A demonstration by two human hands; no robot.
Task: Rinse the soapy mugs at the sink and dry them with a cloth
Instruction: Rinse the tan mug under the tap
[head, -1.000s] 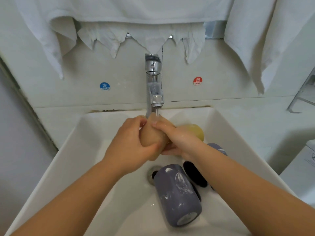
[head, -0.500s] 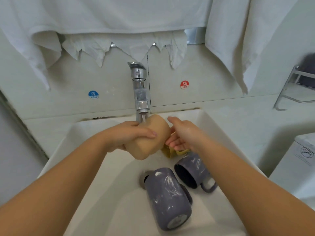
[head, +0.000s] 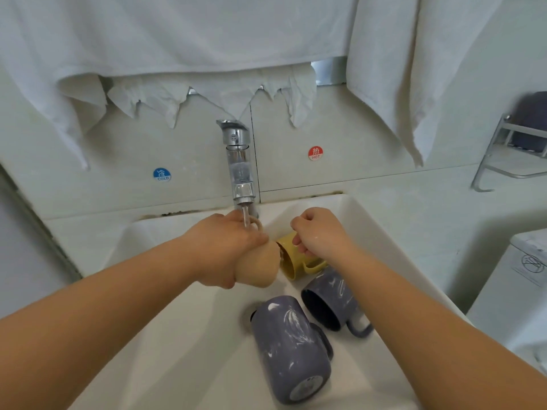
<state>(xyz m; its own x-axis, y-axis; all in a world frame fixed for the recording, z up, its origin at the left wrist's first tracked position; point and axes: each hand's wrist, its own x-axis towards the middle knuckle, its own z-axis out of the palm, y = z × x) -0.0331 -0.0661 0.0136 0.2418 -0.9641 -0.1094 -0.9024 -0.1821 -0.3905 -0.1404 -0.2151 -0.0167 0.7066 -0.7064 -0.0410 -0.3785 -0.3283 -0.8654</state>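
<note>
Partly hidden, the tan mug [head: 260, 269] sits in left-hand fingers [head: 254, 238]; right hand [head: 318, 232] loosely curled, empty.

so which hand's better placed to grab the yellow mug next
Right. The right hand hovers directly over the yellow mug, holding nothing, while the left hand grips the beige mug under the tap.

left hand [head: 228, 250] gripping (fingers curled); right hand [head: 321, 232] loosely curled, free.

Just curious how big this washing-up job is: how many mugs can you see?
4: a beige mug held under the tap, a yellow mug behind it, and two purple mugs lying in the basin. The arms may hide more.
</note>
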